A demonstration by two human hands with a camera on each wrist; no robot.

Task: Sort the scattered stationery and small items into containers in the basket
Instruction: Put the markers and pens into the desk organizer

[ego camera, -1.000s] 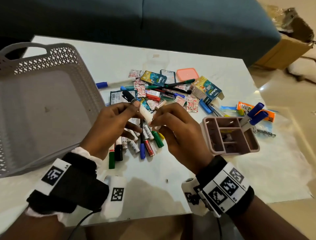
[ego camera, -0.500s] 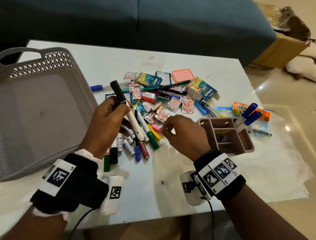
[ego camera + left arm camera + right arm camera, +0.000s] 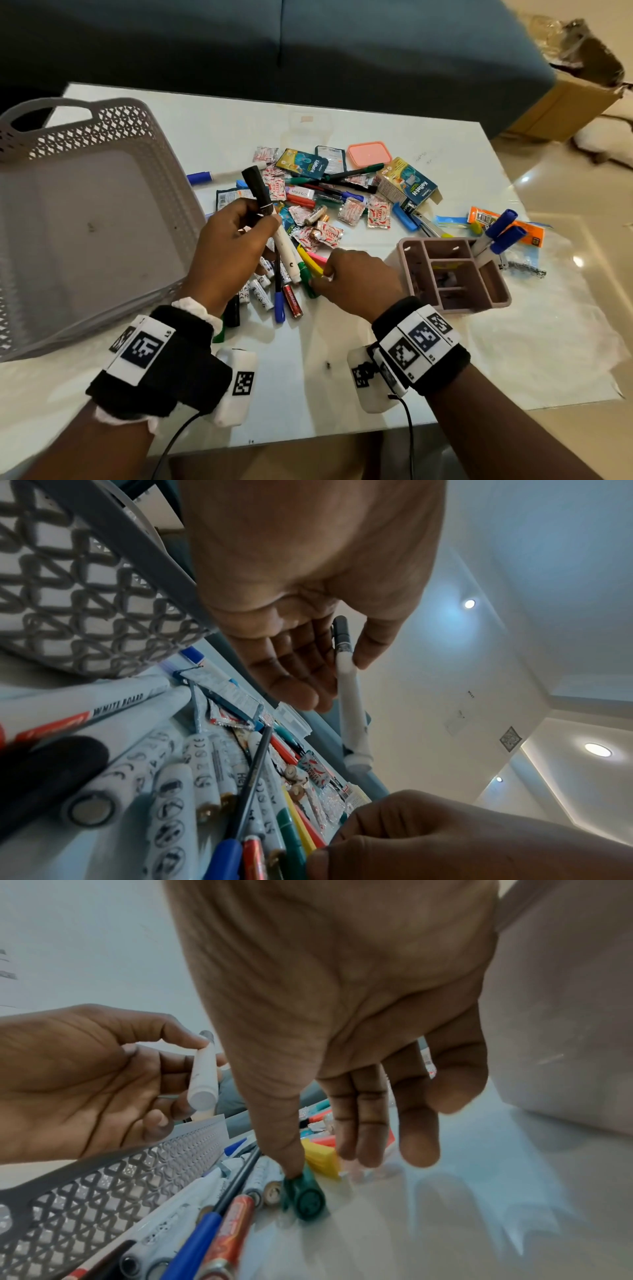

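Note:
My left hand [image 3: 260, 222] grips a white marker with a black cap [image 3: 279, 236], held tilted above the pile; the marker [image 3: 349, 704] sits between thumb and fingers, also visible in the right wrist view [image 3: 204, 1080]. My right hand [image 3: 322, 277] reaches down to the pile's near edge. Its thumb rests on a green marker [image 3: 304, 1196], its fingers hang fairly straight beside a yellow marker [image 3: 322, 1158]. The grey lattice basket [image 3: 102, 133] stands at the left. A pink divided organiser [image 3: 479, 305] on the right holds two blue-capped markers [image 3: 500, 233].
Pens, batteries [image 3: 260, 291], red-and-white sachets [image 3: 378, 214], small printed boxes [image 3: 407, 186] and a pink lid [image 3: 369, 156] lie scattered mid-table. A dark sofa runs behind the table. A cardboard box [image 3: 565, 102] sits on the floor at the right.
A second ago both hands held the white marker. The right hand let go and dropped to the green and yellow markers; the left hand raised the marker, cap up.

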